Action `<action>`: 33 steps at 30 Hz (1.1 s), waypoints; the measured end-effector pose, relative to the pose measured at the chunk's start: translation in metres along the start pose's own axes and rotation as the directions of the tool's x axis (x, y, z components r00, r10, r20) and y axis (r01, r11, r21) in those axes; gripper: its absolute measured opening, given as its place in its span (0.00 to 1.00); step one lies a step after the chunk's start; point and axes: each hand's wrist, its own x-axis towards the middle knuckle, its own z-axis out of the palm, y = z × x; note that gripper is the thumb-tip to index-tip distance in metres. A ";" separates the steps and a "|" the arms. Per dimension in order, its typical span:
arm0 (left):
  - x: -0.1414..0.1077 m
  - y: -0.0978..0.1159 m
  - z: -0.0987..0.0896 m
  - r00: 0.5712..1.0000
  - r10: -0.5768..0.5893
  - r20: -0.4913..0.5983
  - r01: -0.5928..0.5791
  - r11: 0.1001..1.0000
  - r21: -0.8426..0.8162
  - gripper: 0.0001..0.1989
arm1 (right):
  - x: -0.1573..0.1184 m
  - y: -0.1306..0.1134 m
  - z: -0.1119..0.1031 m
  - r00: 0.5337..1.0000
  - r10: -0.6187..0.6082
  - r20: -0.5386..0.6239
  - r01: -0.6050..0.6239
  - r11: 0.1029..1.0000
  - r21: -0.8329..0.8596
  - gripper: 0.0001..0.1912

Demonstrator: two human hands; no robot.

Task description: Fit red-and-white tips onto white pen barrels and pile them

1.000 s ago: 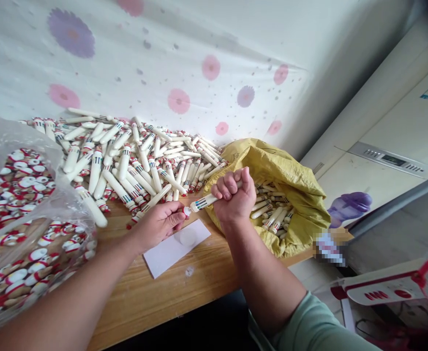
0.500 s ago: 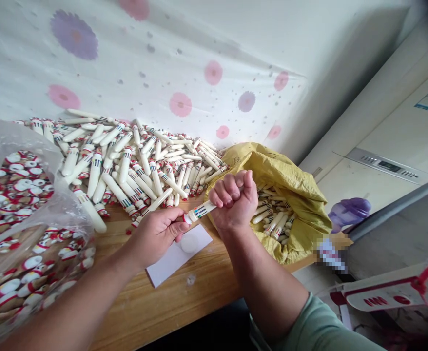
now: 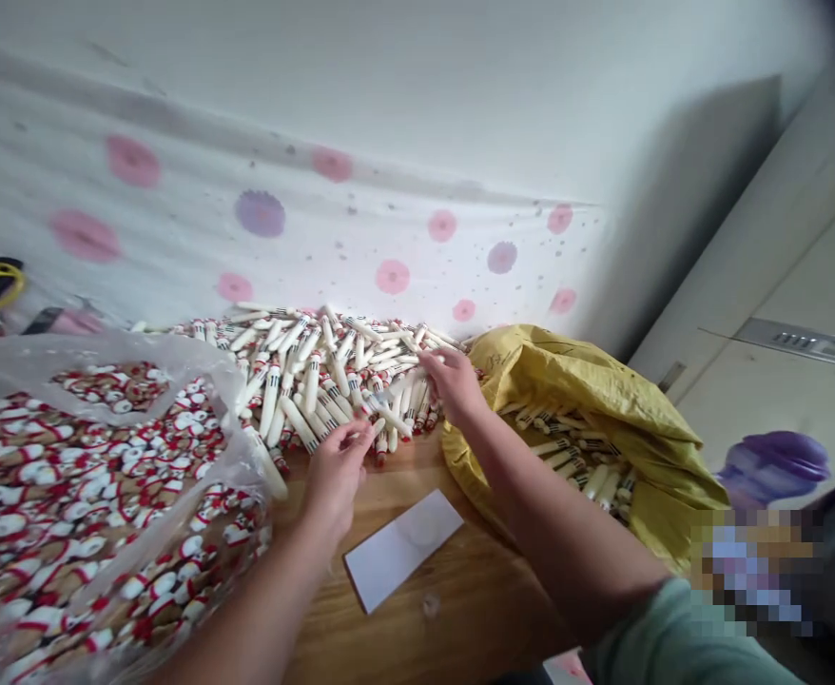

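Observation:
A cream multicolour pen [image 3: 398, 388], blurred by motion, spans the gap between my two hands in front of a heap of similar pens. My left hand [image 3: 338, 471] pinches near its topper end. The fingers of my right hand [image 3: 455, 382] close around the plain end. Behind them lies the pen heap [image 3: 314, 381], cream barrels with striped slider sections and red-and-white ends. Below the hands, a flat white card-like block [image 3: 403, 550] rests on the wooden table [image 3: 475, 595].
At left, a clear plastic bag [image 3: 236, 485] bulges with red, white and brown figure toppers [image 3: 132, 518]. A yellow woven sack [image 3: 589, 381] with more pens [image 3: 607, 480] stands open at right. Flowered sheeting [image 3: 360, 228] covers the wall behind; a white appliance [image 3: 781, 285] is at far right.
Both hands have moved away from me toward the pen heap, carrying the pen off the white block. My right hand has turned from a raised fist to palm-down. The view has shifted.

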 end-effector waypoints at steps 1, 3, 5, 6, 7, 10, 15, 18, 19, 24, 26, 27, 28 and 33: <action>0.002 0.001 -0.001 0.999 0.001 -0.037 -0.002 1.000 -0.028 0.13 | 0.014 -0.004 0.022 0.999 -0.008 -0.035 0.008 1.000 -0.002 0.14; 0.005 0.002 -0.004 0.999 -0.010 -0.053 0.007 0.999 -0.050 0.11 | 0.040 -0.012 0.069 1.000 -0.015 -0.009 0.015 0.999 -0.041 0.17; 0.008 0.003 -0.007 0.998 -0.029 -0.057 0.025 0.997 -0.079 0.12 | 0.056 -0.017 0.106 0.994 -0.077 0.073 0.090 0.975 -0.202 0.24; 0.009 0.003 -0.008 0.998 -0.038 -0.060 0.032 0.995 -0.097 0.12 | 0.059 -0.017 0.116 0.988 -0.102 0.115 0.129 0.958 -0.257 0.26; 0.009 0.003 -0.008 0.997 -0.045 -0.060 0.037 0.993 -0.116 0.13 | 0.059 -0.017 0.119 0.981 -0.115 0.155 0.156 0.945 -0.288 0.26; 0.009 0.005 -0.007 0.997 -0.067 -0.039 0.059 0.982 -0.178 0.15 | 0.041 -0.014 0.080 0.947 -0.178 0.266 0.268 0.895 -0.357 0.16; 0.004 0.008 -0.001 0.993 -0.112 0.038 0.118 0.961 -0.248 0.13 | -0.001 -0.007 -0.081 0.983 0.035 0.178 0.133 0.530 -0.838 0.13; 0.004 0.009 0.003 0.988 -0.143 0.051 0.152 0.952 -0.267 0.11 | -0.022 0.003 -0.170 0.979 0.198 0.048 -0.029 0.372 -0.928 0.13; 0.004 0.009 0.005 0.987 -0.154 0.041 0.159 0.949 -0.273 0.11 | -0.028 0.008 -0.191 0.969 0.245 0.032 -0.054 0.338 -0.939 0.11; 0.008 0.006 0.005 0.984 -0.177 -0.020 0.164 0.943 -0.289 0.11 | -0.047 0.040 -0.235 0.924 0.379 0.042 -0.048 0.223 -0.974 0.11; 0.008 0.005 0.003 0.986 -0.166 0.024 0.167 0.953 -0.255 0.09 | -0.050 0.050 -0.234 0.931 0.361 0.057 -0.018 0.202 -0.979 0.11; 0.009 0.005 0.001 0.986 -0.158 0.047 0.164 0.959 -0.233 0.08 | -0.050 0.052 -0.233 0.936 0.347 0.067 -0.001 0.194 -0.981 0.11; 0.009 0.004 0.000 0.987 -0.147 0.070 0.159 0.965 -0.209 0.07 | -0.050 0.053 -0.232 0.940 0.333 0.078 0.016 0.187 -0.982 0.11; 0.007 0.003 -0.002 0.979 -0.102 0.177 0.119 0.989 -0.088 0.10 | -0.053 0.028 -0.228 0.953 0.271 0.136 0.082 0.202 -0.976 0.10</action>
